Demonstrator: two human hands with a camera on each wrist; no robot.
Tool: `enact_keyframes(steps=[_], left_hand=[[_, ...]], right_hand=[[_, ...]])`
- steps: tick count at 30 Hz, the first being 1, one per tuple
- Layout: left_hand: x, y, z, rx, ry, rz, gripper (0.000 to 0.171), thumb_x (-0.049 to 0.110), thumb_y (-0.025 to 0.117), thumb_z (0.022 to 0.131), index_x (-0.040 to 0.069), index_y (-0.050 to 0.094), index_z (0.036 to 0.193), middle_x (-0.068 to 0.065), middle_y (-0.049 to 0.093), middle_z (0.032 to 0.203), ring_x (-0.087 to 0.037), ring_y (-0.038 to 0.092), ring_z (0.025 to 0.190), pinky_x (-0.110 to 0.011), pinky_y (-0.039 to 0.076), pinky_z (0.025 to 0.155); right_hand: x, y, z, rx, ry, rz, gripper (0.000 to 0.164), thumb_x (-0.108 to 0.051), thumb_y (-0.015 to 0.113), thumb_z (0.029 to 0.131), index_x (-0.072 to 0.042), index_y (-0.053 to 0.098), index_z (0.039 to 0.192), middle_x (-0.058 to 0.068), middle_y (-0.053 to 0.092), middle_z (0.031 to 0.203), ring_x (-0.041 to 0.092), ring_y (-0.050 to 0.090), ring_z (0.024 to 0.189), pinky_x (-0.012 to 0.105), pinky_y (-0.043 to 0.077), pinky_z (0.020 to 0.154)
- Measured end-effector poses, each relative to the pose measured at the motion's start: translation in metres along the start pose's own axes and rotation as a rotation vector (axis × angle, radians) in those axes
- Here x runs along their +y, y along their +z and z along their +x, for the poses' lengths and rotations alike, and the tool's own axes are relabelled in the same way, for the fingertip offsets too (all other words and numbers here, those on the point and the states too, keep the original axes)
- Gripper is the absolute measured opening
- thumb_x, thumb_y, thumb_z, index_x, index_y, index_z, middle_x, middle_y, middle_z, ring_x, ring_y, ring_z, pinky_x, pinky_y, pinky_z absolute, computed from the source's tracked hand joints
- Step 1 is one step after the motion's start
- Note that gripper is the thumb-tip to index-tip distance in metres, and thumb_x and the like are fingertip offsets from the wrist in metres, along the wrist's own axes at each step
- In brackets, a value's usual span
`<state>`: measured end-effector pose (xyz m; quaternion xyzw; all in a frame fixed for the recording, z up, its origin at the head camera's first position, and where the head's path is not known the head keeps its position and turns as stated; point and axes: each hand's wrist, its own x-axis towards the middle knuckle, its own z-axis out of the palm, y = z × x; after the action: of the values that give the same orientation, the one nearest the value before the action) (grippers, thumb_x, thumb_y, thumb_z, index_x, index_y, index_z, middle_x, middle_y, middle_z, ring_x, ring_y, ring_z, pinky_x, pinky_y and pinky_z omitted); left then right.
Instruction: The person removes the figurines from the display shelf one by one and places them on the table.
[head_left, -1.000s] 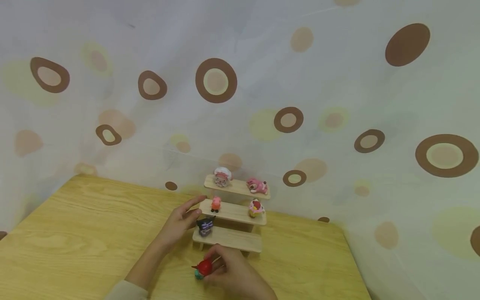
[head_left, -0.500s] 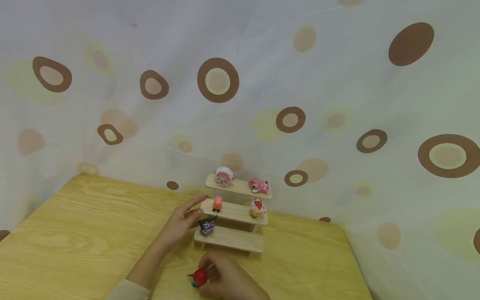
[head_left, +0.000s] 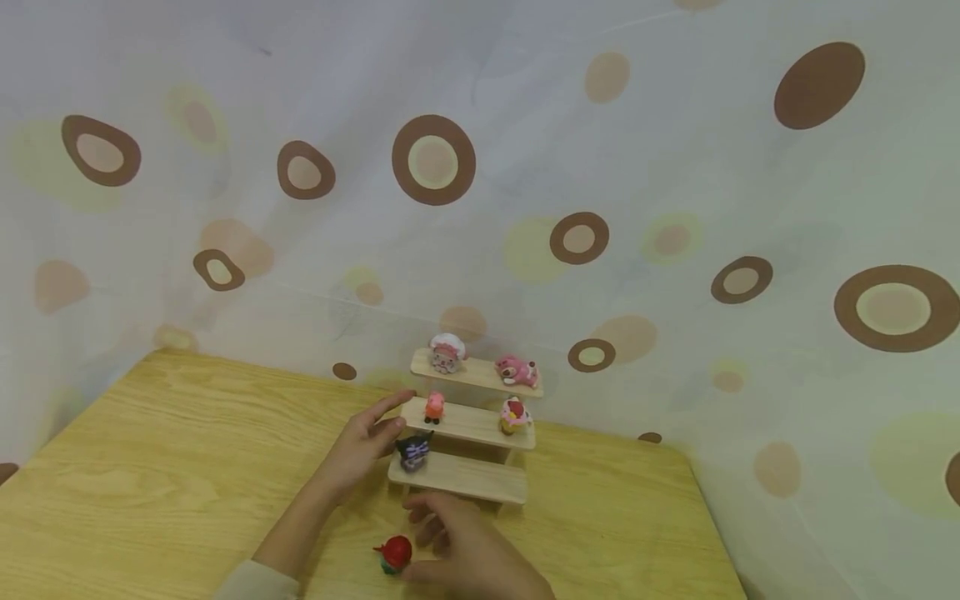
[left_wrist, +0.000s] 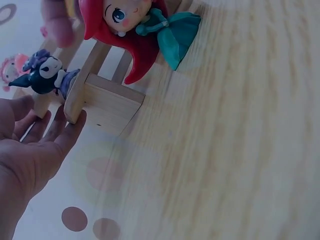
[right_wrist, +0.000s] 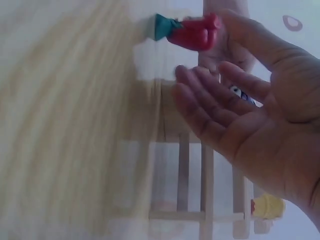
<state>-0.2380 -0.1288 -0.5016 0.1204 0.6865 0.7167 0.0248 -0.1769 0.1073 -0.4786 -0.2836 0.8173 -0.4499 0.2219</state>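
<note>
A red-haired figurine (head_left: 397, 550) in a teal dress (left_wrist: 179, 39) stands on the table in front of a three-tier wooden display stand (head_left: 472, 480). My right hand (head_left: 471, 543) is just to its right with fingers spread and loosely bent; the right wrist view shows a gap between them and the figurine (right_wrist: 195, 36). At the stand's left side, my left hand (head_left: 358, 447) touches the ends of the boards with its fingertips (left_wrist: 75, 122). A black-hooded figurine (head_left: 413, 451) sits on the lowest tier, close to the left thumb.
On the middle tier stand a small pink-and-orange pig figurine (head_left: 434, 407) and a cupcake-like figurine (head_left: 514, 416). The top tier bears a white-hatted figurine (head_left: 447, 353) and a lying pink bear (head_left: 517, 372). A patterned wall covering (head_left: 480, 275) rises behind the wooden table (head_left: 622, 517).
My right hand carried the red-haired figurine down and slightly left, then let go of it and drew back to the right. The left hand has stayed at the stand's side.
</note>
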Motion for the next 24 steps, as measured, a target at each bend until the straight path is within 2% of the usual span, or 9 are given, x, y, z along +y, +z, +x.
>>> enact_keyframes(steps=[5, 10, 16, 24], left_hand=[[-0.001, 0.0, 0.001, -0.014, 0.007, -0.002, 0.051, 0.026, 0.053, 0.113, 0.014, 0.043, 0.162, -0.011, 0.028, 0.173, -0.044, 0.041, 0.15, -0.065, 0.04, 0.116], [-0.001, -0.001, -0.001, -0.018, 0.001, 0.003, 0.052, 0.026, 0.053, 0.114, 0.013, 0.041, 0.163, -0.012, 0.026, 0.173, -0.044, 0.039, 0.151, -0.064, 0.039, 0.117], [0.0, -0.001, -0.002, -0.002, 0.005, 0.004, 0.052, 0.026, 0.052, 0.113, 0.011, 0.041, 0.162, -0.012, 0.027, 0.173, -0.044, 0.04, 0.15, -0.063, 0.041, 0.115], [-0.003, 0.002, 0.0, -0.011, 0.005, -0.013, 0.052, 0.025, 0.052, 0.114, 0.01, 0.04, 0.163, -0.013, 0.027, 0.173, -0.043, 0.042, 0.149, -0.06, 0.044, 0.114]], right_hand=[[-0.003, -0.013, -0.001, 0.217, -0.095, -0.054, 0.058, -0.026, 0.09, 0.088, -0.013, 0.062, 0.138, 0.005, 0.068, 0.13, 0.019, 0.07, 0.106, 0.027, 0.058, 0.088], [-0.009, -0.022, 0.002, 0.376, -0.131, -0.091, 0.056, -0.024, 0.087, 0.091, -0.01, 0.061, 0.138, 0.006, 0.065, 0.136, 0.026, 0.068, 0.115, 0.034, 0.06, 0.092], [-0.015, -0.023, 0.014, 0.427, -0.13, -0.055, 0.062, -0.024, 0.086, 0.092, -0.014, 0.057, 0.145, 0.002, 0.062, 0.14, 0.027, 0.062, 0.126, 0.037, 0.059, 0.1], [-0.01, -0.019, 0.025, 0.461, -0.164, 0.02, 0.06, -0.016, 0.083, 0.094, -0.008, 0.055, 0.147, 0.007, 0.066, 0.135, 0.029, 0.067, 0.121, 0.04, 0.058, 0.101]])
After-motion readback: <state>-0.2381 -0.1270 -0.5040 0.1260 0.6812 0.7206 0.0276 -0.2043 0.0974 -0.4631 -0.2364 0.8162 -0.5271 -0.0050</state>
